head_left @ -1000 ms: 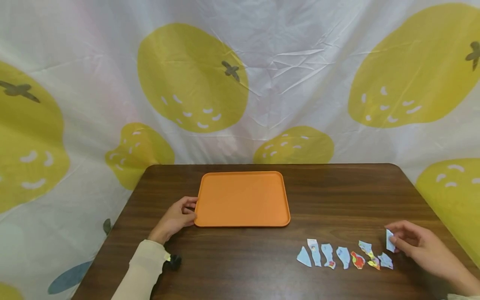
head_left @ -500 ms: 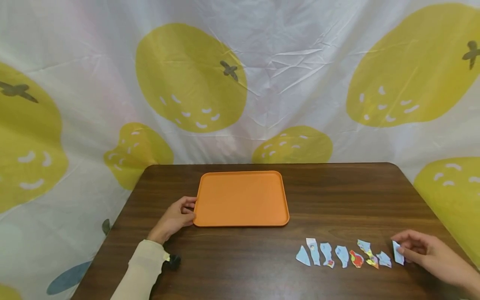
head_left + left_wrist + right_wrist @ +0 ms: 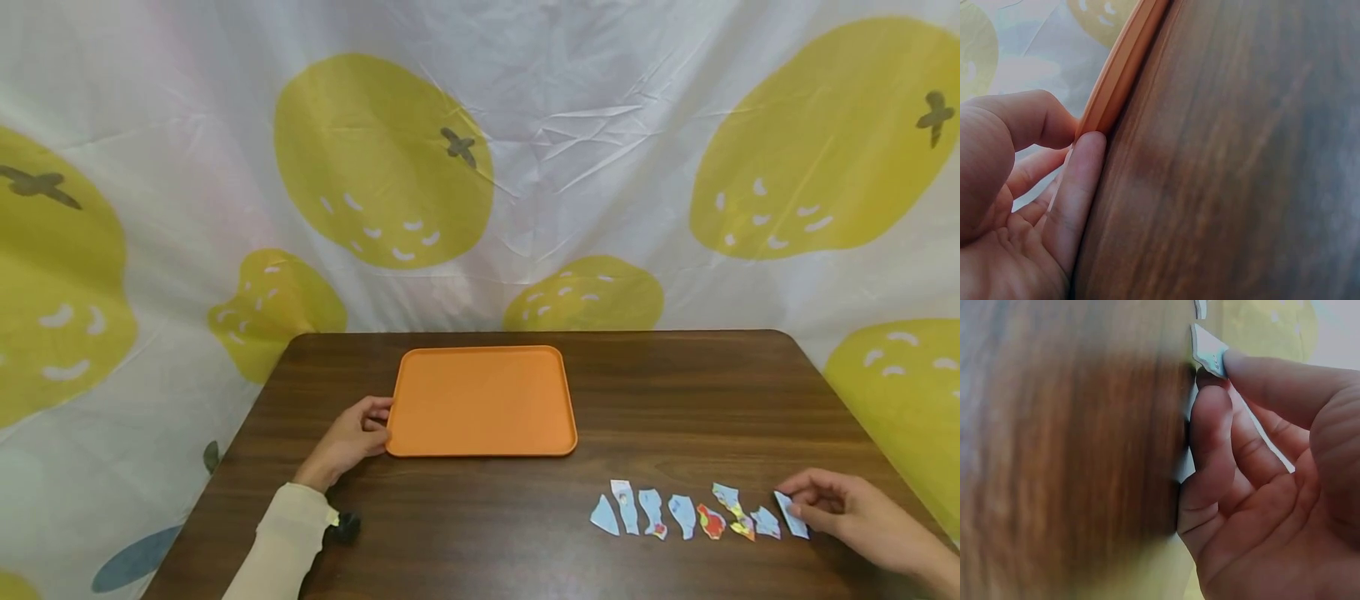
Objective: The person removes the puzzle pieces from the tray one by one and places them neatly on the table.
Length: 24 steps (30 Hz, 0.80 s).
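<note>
R hand (image 3: 847, 515) pinching paper scrap (image 3: 792, 515) low on surface (image 3: 675, 417), just right of scrap row (image 3: 678, 517). L hand (image 3: 348, 440) curled on tray (image 3: 480, 400) edge. Nothing on tray yet; all scraps left to shift, prob.

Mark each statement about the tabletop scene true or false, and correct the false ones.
1. The orange tray holds paper pieces. False: its surface is bare.
2. The left hand touches the tray's edge. True.
3. The right hand pinches a paper piece at the row's right end. True.
4. The row of paper pieces lies left of the tray. False: it lies right of it, nearer the person.
</note>
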Each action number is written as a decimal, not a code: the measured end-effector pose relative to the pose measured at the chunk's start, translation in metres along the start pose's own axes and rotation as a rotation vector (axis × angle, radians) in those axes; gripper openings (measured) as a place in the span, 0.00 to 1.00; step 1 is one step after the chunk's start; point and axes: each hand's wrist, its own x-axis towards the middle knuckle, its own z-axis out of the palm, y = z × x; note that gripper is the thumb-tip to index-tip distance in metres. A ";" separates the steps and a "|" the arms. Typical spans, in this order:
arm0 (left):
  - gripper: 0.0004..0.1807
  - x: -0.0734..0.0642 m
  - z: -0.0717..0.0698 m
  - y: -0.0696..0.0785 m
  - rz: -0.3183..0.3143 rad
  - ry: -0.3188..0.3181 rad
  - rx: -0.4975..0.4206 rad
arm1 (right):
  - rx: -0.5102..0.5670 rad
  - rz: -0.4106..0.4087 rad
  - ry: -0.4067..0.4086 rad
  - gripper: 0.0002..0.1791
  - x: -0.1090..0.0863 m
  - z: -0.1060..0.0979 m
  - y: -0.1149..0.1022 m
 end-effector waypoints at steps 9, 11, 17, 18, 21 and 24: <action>0.30 0.002 0.001 -0.001 0.018 0.001 0.008 | -0.041 0.094 0.036 0.10 0.000 0.001 -0.005; 0.30 0.003 0.001 0.000 0.025 -0.003 0.007 | -0.052 0.108 0.045 0.11 -0.001 0.000 -0.006; 0.30 0.005 0.002 0.000 0.030 -0.002 0.015 | -0.058 0.138 0.060 0.12 -0.003 0.000 -0.007; 0.30 0.005 0.002 0.000 0.028 -0.002 0.017 | -0.057 0.139 0.057 0.13 -0.003 0.001 -0.008; 0.30 0.005 0.000 -0.001 0.030 -0.005 0.017 | -0.065 0.129 0.063 0.13 -0.002 0.000 -0.009; 0.29 0.003 -0.002 -0.001 0.028 -0.008 0.003 | -0.093 0.098 0.093 0.12 0.004 0.000 -0.012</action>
